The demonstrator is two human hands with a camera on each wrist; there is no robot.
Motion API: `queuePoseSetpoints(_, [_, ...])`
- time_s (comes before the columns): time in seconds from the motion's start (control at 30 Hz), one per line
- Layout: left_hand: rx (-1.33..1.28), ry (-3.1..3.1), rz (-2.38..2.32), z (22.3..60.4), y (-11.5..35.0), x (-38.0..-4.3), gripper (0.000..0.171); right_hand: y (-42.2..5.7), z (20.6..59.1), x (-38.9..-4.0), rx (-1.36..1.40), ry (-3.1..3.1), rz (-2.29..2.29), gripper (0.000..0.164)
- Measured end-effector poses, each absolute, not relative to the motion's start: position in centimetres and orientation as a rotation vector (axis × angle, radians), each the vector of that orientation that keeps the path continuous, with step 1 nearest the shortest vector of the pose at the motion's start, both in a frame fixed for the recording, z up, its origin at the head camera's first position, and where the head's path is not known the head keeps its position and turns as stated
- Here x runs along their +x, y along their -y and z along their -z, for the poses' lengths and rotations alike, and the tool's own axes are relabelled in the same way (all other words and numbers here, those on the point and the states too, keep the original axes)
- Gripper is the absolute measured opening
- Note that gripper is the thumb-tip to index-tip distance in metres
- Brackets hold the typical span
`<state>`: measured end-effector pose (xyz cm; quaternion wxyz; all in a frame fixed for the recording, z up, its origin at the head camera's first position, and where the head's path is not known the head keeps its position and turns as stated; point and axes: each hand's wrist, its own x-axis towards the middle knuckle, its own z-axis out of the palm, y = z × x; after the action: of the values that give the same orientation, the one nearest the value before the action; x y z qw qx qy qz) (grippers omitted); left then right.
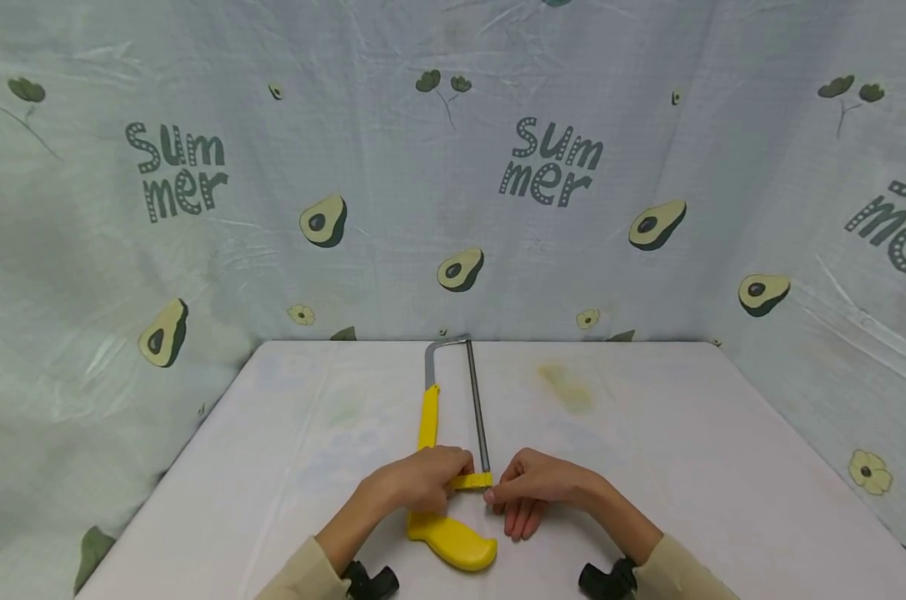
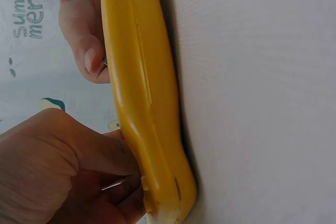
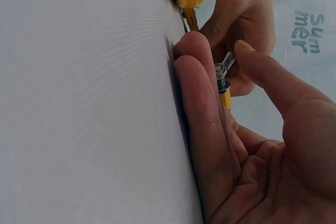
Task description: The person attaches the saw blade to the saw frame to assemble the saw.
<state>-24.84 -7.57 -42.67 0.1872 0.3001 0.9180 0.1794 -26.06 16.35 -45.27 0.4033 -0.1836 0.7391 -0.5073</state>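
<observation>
Yellow and grey, a saw [image 1: 428, 417] is lying on the white worktop [image 1: 648, 417], running from the lower centre of the head view up to the worktop's far edge, its handle [image 1: 460, 546] sitting nearest me. The left hand [image 1: 432, 479] is curling its fingers round the yellow frame, gripping it just above the handle. Right of it, the right hand [image 1: 531, 492] is resting at the near end of the dark blade [image 1: 477, 404]. Its thumb is standing apart from two straight fingers, the tip meeting a small lever [image 3: 228, 61] at the upper centre of the right wrist view; I cannot tell whether it is pressing. Avocado-printed cloth [image 1: 392, 150] is hanging across the top.
</observation>
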Motion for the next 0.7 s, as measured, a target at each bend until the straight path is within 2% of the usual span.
queuePoseSetpoints(0.7, [0.858,-2.592,-0.499,42.68,7.62,-24.77,0.032,-16.75,45.17,-26.38,-0.5,-1.79,1.29,0.035])
